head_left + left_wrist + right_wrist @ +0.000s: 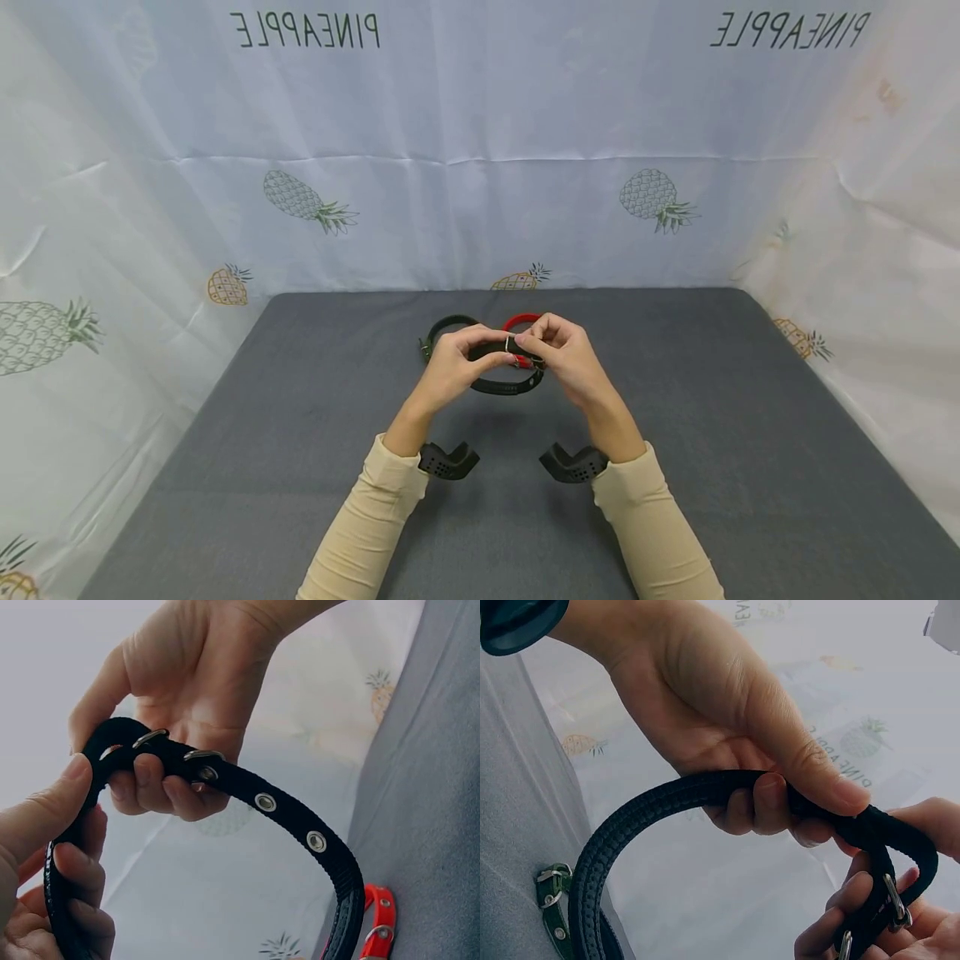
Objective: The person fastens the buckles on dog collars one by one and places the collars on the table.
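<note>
Both hands hold a black collar (507, 388) up over the table. My left hand (450, 371) pinches its padded strap (645, 810) between thumb and fingers. My right hand (576, 367) grips the hardware end, where two metal pieces (895, 900) show. Between the hands the strap bends into a small loop (101, 742). Eyelets (265, 802) run along the part leading down from the right hand. The rest of the collar hangs in a curve below both hands. Fingers partly cover the hardware.
Behind the hands lie a dark green collar (452, 320) with a metal buckle and a red collar (521, 319), partly hidden. They rest on a grey table (337, 433). A pineapple-print curtain (480, 100) surrounds it. A black device (448, 461) sits on each wrist.
</note>
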`<control>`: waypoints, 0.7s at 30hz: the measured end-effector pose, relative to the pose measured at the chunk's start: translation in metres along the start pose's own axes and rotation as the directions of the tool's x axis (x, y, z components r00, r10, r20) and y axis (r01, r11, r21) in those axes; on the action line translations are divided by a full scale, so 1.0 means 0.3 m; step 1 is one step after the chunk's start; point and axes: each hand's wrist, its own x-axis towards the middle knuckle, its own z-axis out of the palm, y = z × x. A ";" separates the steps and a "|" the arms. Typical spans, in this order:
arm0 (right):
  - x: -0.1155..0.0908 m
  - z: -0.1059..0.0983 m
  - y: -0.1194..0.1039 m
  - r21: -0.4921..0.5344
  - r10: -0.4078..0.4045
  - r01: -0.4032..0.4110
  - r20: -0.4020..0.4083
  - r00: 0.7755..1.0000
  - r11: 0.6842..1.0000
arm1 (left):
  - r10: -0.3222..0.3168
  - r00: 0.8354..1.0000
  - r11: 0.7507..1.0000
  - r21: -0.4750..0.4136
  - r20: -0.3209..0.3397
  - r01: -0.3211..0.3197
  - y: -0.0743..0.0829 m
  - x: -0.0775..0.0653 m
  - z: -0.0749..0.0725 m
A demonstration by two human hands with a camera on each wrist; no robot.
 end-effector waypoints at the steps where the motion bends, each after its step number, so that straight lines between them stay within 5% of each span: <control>1: 0.001 0.000 0.000 0.001 0.005 -0.005 -0.002 1.000 1.000 | 0.001 1.000 1.000 0.004 0.004 -0.001 0.000 0.000 0.000; 8: 0.007 -0.029 0.000 -0.052 0.103 -0.100 0.059 0.993 0.994 | 0.023 1.000 0.999 -0.034 0.013 -0.023 -0.002 -0.001 0.003; 16: 0.013 -0.095 0.010 -0.066 0.171 -0.159 0.271 0.947 0.985 | -0.021 1.000 0.998 -0.061 0.006 0.022 -0.001 0.000 0.002; 21: 0.016 -0.108 0.018 -0.045 0.181 -0.176 0.318 0.931 0.983 | -0.035 0.999 0.998 -0.051 0.028 0.037 -0.001 0.002 0.002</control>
